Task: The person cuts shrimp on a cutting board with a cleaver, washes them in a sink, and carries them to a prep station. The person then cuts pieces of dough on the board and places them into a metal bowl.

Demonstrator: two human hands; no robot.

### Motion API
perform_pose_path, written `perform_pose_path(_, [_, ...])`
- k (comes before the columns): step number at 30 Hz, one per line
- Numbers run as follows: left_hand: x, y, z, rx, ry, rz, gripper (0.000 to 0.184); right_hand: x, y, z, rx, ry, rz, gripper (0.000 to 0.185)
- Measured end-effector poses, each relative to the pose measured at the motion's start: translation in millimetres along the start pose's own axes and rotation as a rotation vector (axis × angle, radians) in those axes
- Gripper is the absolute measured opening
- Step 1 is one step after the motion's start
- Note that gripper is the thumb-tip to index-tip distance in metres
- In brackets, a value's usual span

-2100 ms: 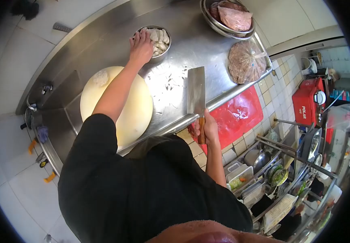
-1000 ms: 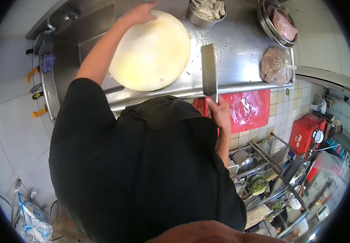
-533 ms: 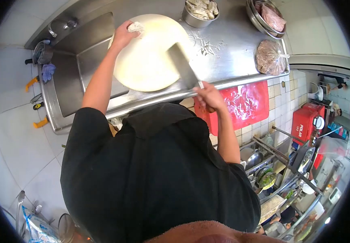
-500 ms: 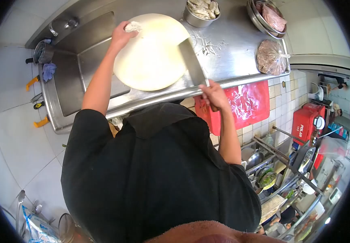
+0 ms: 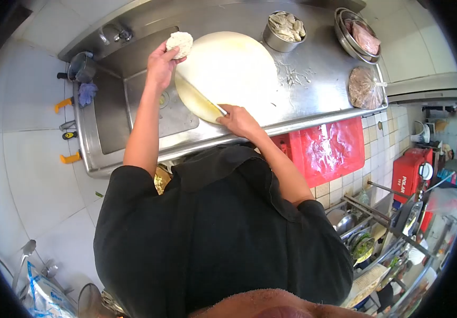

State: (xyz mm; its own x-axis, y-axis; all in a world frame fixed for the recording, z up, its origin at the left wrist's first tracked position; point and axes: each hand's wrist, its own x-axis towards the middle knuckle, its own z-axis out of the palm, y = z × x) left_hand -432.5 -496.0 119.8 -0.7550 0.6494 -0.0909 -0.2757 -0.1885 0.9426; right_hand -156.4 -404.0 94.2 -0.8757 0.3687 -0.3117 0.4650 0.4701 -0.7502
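Observation:
My left hand (image 5: 160, 66) grips a pale, rough-textured round piece (image 5: 181, 44), raised at the upper left edge of a large round cutting board (image 5: 231, 66); its kind cannot be made out. My right hand (image 5: 240, 122) is wrapped around the handle of a cleaver (image 5: 199, 95). The blade shows almost edge-on and slants across the board's lower left part. Whether it touches the board is unclear. To the right of the board, thin pale shreds (image 5: 294, 76) lie scattered on the steel counter (image 5: 324, 85).
A metal bowl of pale pieces (image 5: 283, 43) stands behind the board. Farther right are nested bowls with pink meat (image 5: 365, 38) and a tied plastic bag (image 5: 365, 88). The sink (image 5: 113, 114) is at left, a red crate (image 5: 332, 151) below the counter.
My right hand has brought the cleaver from the board's right side to its lower left. My left hand has turned the pale piece so its round face shows. The view has shifted.

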Motion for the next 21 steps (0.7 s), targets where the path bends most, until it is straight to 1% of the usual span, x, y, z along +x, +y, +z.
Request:
perform_pose_path(1, [-2, 2, 7, 0.000, -0.018, 0.027, 0.039, -5, -3, 1, 0.088, -0.033, -0.002, 0.047])
perform_pose_path(2, [-7, 3, 17, 0.125, -0.019, 0.079, 0.040, -10, -4, 2, 0.174, -0.065, -0.002, 0.046])
perform_pose_path(4, [-16, 0, 35, 0.370, -0.026, 0.181, 0.043, -19, 12, 1, 0.378, 0.004, 0.140, 0.042])
perform_pose_path(5, [-7, -21, 34, 0.577, -0.052, 0.364, 0.046, -26, 20, -4, 0.494, 0.054, 0.218, 0.039])
perform_pose_path(6, [-8, -34, 44, 0.625, -0.083, 0.436, 0.045, -35, 30, -10, 0.614, 0.106, 0.297, 0.036])
perform_pose_path(8, [-19, -72, 73, 0.717, -0.156, 0.567, 0.045, -52, 50, -22, 0.668, 0.283, 0.324, 0.026])
perform_pose_path(10, [-20, -142, 81, 0.937, -0.307, 0.659, 0.047, -68, 67, -29, 0.933, 0.373, 0.361, 0.022])
perform_pose_path(11, [-25, -165, 82, 1.045, -0.389, 0.708, 0.048, -74, 78, -31, 1.018, 0.377, 0.347, 0.020])
perform_pose_path(12, [-37, -167, 85, 1.065, -0.407, 0.673, 0.048, -78, 91, -32, 1.088, 0.358, 0.392, 0.020])
perform_pose_path(14, [-47, -165, 96, 1.105, -0.433, 0.625, 0.049, -84, 109, -22, 1.154, 0.394, 0.399, 0.019])
perform_pose_path(15, [-39, -167, 94, 0.973, -0.454, 0.439, 0.045, -88, 106, -22, 1.057, 0.404, 0.409, 0.034])
perform_pose_path(16, [-35, -169, 85, 1.037, -0.470, 0.475, 0.043, -91, 103, -20, 1.037, 0.424, 0.389, 0.041])
perform_pose_path(18, [-32, -143, 82, 1.173, -0.492, 0.552, 0.039, -91, 91, -21, 0.998, 0.452, 0.339, 0.060])
perform_pose_path(19, [-30, -136, 84, 1.177, -0.527, 0.465, 0.034, -90, 85, -28, 0.960, 0.390, 0.365, 0.077])
perform_pose_path(21, [-30, -129, 91, 1.209, -0.592, 0.272, 0.035, -81, 87, -27, 0.926, 0.398, 0.383, 0.068])
